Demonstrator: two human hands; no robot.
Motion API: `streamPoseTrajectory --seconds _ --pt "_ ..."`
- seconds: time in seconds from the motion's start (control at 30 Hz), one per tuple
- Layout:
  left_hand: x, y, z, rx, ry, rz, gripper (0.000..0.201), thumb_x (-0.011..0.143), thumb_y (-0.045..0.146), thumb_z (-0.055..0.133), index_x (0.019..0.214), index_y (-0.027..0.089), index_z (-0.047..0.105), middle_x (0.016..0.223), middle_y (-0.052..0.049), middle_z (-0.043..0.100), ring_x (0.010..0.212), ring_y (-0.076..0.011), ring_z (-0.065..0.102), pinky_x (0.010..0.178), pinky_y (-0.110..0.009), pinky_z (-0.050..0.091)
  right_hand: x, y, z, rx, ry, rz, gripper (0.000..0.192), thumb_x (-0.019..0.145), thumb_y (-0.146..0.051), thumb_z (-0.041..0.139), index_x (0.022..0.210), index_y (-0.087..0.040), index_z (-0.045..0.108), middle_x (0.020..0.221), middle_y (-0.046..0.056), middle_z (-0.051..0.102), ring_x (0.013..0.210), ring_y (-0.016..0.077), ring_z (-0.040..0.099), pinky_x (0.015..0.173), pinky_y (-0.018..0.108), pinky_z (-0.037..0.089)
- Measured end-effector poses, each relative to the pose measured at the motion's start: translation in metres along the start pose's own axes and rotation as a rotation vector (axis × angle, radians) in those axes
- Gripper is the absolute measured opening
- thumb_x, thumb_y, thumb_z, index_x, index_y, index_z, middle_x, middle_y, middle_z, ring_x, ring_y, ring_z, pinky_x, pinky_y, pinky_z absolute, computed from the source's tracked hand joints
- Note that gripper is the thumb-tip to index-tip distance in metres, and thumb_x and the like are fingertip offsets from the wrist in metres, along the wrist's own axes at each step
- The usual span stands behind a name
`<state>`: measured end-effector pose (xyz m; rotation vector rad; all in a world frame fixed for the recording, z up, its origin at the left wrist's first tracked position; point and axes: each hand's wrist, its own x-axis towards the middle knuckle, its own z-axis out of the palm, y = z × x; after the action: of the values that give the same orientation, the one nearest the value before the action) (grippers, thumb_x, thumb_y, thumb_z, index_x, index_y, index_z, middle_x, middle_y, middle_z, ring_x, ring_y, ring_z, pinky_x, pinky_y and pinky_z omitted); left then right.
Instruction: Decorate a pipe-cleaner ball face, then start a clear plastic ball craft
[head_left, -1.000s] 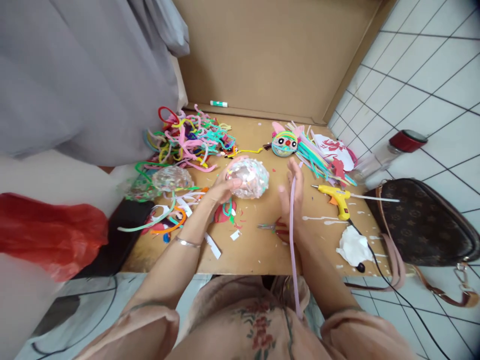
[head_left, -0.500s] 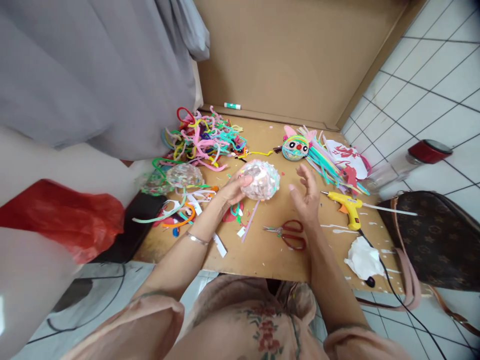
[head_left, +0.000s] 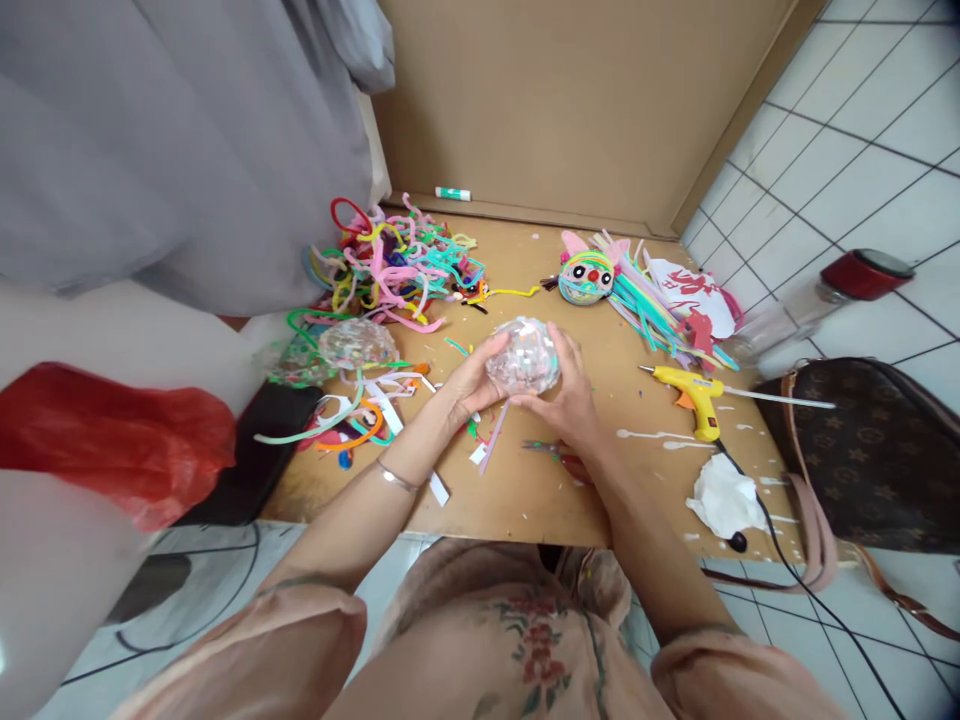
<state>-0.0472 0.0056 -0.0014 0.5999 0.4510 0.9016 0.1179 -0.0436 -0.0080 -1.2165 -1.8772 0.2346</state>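
Ball (head_left: 523,355) between the hands: silvery, speckled with pink and teal flecks; a pale lilac stem (head_left: 494,448) hangs below it. Far left, pipe cleaner heap (head_left: 397,265) in pink, teal, yellow, green, red; far right, round face ornament (head_left: 586,278) striped teal-yellow with a red nose. Right: yellow glue gun (head_left: 694,395) with orange trigger, brown monogram-patterned bag (head_left: 870,455); near left, red plastic bag (head_left: 112,435).

a low wooden board (head_left: 525,500) lies on white tiled floor (head_left: 862,150), backed by a cardboard wall (head_left: 562,100), grey cloth (head_left: 172,140) at left, in daylight.
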Motion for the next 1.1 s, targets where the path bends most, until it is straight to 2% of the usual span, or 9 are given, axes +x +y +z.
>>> streamPoseTrajectory --seconds 0.23,0.4,0.6,0.77,0.93,1.1 --pt "0.0 -0.003 0.002 -0.021 0.031 0.003 0.039 0.085 0.041 0.071 0.116 0.018 0.068 0.113 -0.008 0.075 0.113 -0.0283 0.069 0.103 -0.046 0.053 -0.003 -0.001 0.005 -0.016 0.014 -0.012 0.104 0.08 -0.065 0.07 0.16 -0.024 0.016 0.157 0.018 0.04 0.147 0.0339 0.04 0.12 0.058 0.037" --pt "-0.002 -0.006 0.005 -0.028 0.021 0.022 0.039 0.085 0.04 0.072 0.117 0.019 0.067 0.112 -0.006 0.076 0.113 -0.0256 0.069 0.104 -0.042 0.052 -0.005 -0.001 0.009 -0.021 0.049 -0.02 0.107 0.079 -0.066 0.07 0.159 -0.022 0.014 0.154 0.02 0.041 0.146 0.0349 0.042 0.117 0.059 0.04" --pt "-0.002 -0.003 0.006 -0.03 0.032 0.026 0.039 0.085 0.04 0.07 0.116 0.018 0.067 0.109 -0.006 0.077 0.108 -0.0254 0.071 0.103 -0.042 0.053 -0.004 -0.01 0.009 -0.021 0.124 -0.046 0.1 0.08 -0.063 0.072 0.157 -0.025 0.019 0.15 0.018 0.043 0.143 0.034 0.045 0.117 0.058 0.041" --pt "-0.002 0.001 0.007 -0.048 0.04 0.012 0.036 0.083 0.038 0.07 0.112 0.016 0.068 0.103 -0.007 0.077 0.1 -0.0254 0.073 0.098 -0.043 0.056 -0.003 -0.01 0.001 0.001 0.054 -0.058 0.102 0.078 -0.062 0.074 0.158 -0.025 0.022 0.152 0.017 0.043 0.144 0.0349 0.043 0.119 0.057 0.039" --pt "-0.003 0.001 0.008 -0.035 0.06 0.035 0.038 0.081 0.039 0.071 0.111 0.016 0.067 0.105 -0.007 0.076 0.107 -0.0271 0.072 0.102 -0.045 0.054 -0.001 -0.01 -0.002 0.027 0.068 -0.07 0.096 0.079 -0.063 0.072 0.156 -0.026 0.029 0.15 0.016 0.047 0.143 0.0347 0.045 0.12 0.058 0.038" --pt "-0.003 0.0 0.006 0.064 -0.004 0.096 0.055 0.066 0.051 0.083 0.107 0.017 0.069 0.102 -0.007 0.076 0.103 -0.028 0.072 0.097 -0.042 0.057 -0.001 -0.013 -0.004 0.084 0.073 -0.062 0.092 0.078 -0.063 0.073 0.154 -0.028 0.035 0.154 0.014 0.046 0.147 0.0347 0.04 0.123 0.059 0.033"
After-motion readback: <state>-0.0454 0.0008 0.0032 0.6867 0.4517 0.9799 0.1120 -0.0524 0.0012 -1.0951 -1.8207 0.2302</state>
